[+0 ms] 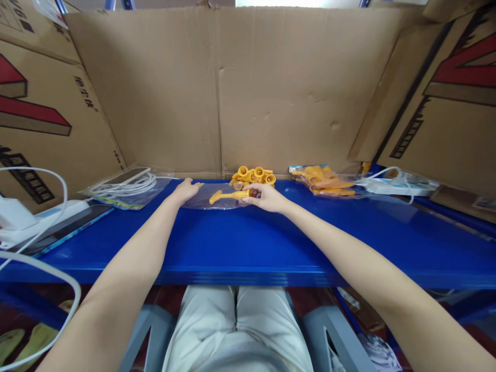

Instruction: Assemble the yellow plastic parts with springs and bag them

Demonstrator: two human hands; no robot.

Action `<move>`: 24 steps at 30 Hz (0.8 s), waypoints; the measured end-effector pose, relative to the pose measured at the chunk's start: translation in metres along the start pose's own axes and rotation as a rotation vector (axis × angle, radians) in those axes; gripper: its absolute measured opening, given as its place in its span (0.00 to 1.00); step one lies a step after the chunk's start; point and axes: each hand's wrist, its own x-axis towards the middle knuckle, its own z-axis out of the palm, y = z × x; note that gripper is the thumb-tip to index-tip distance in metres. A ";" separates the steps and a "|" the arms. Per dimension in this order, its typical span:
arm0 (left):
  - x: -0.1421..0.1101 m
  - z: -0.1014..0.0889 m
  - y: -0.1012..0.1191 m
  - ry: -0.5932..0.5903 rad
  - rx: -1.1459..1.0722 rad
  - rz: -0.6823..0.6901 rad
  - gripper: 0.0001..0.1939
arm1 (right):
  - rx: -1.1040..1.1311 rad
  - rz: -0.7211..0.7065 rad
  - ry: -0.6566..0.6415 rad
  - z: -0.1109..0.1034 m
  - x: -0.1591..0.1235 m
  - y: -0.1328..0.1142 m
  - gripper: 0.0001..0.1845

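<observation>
My right hand (pixel 267 198) is closed around the brown end of a yellow plastic toy (pixel 228 196), which has a curved, hammer-like head and a ridged shaft pointing left. The toy is over a clear plastic bag (pixel 196 201) lying on the blue shelf. At the bag's left side, my left hand (pixel 186 190) has its fingers pinched on the edge, with a bit of green showing at the fingertips. Just behind the toy sits a small heap of yellow plastic pieces (pixel 259 173) with round, cup-shaped ends.
Right of the heap lies a clear bag of orange-yellow pieces (pixel 323 181), near a white power strip (pixel 403 186). On the left are a bagged white cable (pixel 127 187) and another power strip (pixel 46 222). Cardboard (pixel 294 93) walls the back of the blue shelf (pixel 248 243).
</observation>
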 end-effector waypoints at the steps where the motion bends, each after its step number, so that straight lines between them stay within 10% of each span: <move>1: 0.000 0.001 0.001 -0.015 -0.056 0.001 0.26 | -0.001 0.002 0.001 0.000 0.000 0.001 0.18; 8: -0.012 -0.001 0.017 -0.138 -0.485 -0.124 0.17 | -0.030 -0.010 0.083 0.000 0.001 0.005 0.17; 16: -0.002 -0.010 0.002 0.106 -0.061 -0.062 0.07 | -0.008 0.051 0.261 -0.001 0.004 0.009 0.22; 24: -0.012 -0.013 0.015 -0.270 -0.594 -0.152 0.16 | -0.010 0.082 0.203 -0.003 0.003 0.007 0.23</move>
